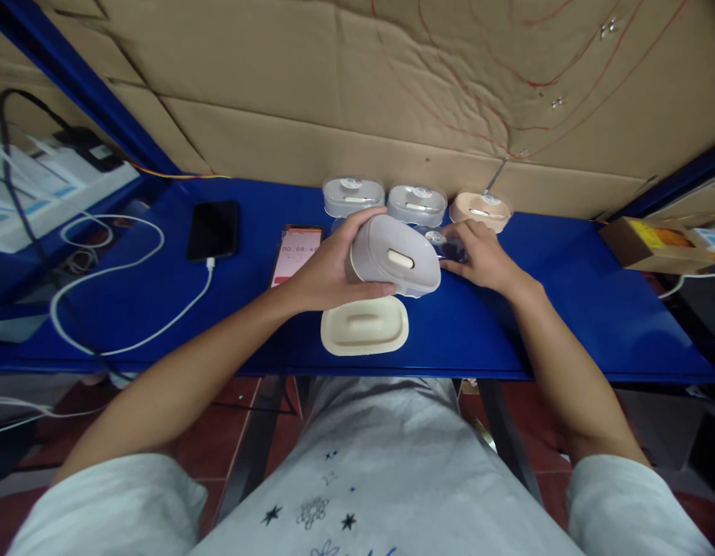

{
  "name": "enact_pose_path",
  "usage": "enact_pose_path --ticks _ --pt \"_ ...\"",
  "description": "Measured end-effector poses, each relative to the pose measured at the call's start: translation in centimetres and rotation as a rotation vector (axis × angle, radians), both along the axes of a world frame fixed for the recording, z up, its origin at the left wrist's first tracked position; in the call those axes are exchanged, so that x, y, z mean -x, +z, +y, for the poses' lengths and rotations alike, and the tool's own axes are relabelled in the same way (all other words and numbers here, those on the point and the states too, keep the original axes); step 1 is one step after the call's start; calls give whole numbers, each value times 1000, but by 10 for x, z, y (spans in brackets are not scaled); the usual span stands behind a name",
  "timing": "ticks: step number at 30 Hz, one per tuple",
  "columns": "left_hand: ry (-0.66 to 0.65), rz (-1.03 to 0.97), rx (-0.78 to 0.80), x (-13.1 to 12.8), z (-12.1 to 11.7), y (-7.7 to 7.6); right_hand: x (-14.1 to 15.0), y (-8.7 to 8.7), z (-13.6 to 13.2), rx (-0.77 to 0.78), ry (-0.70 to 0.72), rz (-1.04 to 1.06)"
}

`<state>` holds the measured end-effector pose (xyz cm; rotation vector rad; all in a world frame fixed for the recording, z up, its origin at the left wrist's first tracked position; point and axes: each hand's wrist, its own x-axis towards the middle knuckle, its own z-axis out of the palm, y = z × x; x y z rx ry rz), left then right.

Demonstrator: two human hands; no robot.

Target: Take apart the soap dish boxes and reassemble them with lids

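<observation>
My left hand (328,266) is wrapped round a grey lidded container (395,257), holding it tilted above the blue table (566,309). A cream lid (364,325) lies flat on the table just below it. My right hand (479,255) rests further right, fingers closed on a small dark object (447,247) with a round white label; what it is I cannot make out. Behind stand two grey containers (353,195) (417,204) and a beige container (482,210) in a row against the cardboard wall.
A phone with a red timer screen (296,253) lies left of my left hand. A black phone (213,229) on a white charging cable (131,309) lies further left. A cardboard box (652,243) sits at the right end. Cardboard backs the table.
</observation>
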<state>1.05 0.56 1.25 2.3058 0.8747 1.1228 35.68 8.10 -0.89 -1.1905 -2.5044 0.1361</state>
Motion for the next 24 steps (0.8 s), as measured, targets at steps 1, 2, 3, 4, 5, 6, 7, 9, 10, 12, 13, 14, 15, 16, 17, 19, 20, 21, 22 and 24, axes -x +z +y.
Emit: enact_pose_path --ticks 1,2,3,4,5,6,7,9,10,12,13,14,15,16,17,19,20,21,22,24 --pt "0 1 13 0 0 -1 1 1 -1 10 20 13" --pt "-2 2 26 0 0 -1 3 3 -3 19 43 31" --pt "-7 2 36 -1 0 -2 5 5 -5 25 62 56" --pt "-12 1 44 -1 0 -3 7 8 -7 22 73 93" --pt "-17 -1 48 -2 -1 -4 10 11 -10 12 80 144" --pt "-21 -2 49 -3 -2 -5 14 15 -14 4 89 206" --pt "-25 -5 50 -4 -2 -6 18 20 -20 6 109 273" --pt "-31 -17 45 -6 -3 -9 27 28 -32 58 204 377" --pt "-36 -26 39 -6 -3 -11 32 31 -39 101 268 397" --pt "-50 -46 22 -7 -2 -13 42 35 -51 165 372 383" --pt "-55 -54 17 -6 -2 -14 47 35 -56 171 399 370" --pt "-57 -58 17 -6 -1 -14 50 36 -60 165 409 367" --pt "-57 -59 23 -5 -1 -14 52 36 -63 160 408 378" --pt "-56 -58 29 -5 -1 -13 53 37 -65 166 403 403" --pt "-54 -57 31 -5 -1 -12 53 38 -65 185 396 437" --pt "-52 -61 16 -6 -2 -11 49 42 -65 249 361 502" --pt "-47 -71 5 -8 -3 -12 47 44 -65 287 339 522" --pt "-39 -89 0 -10 -3 -14 46 45 -64 326 323 532" --pt "-33 -111 7 -13 -3 -17 45 45 -63 366 311 537" --pt "-1 -156 45 -20 -2 -27 48 41 -62 419 294 544"
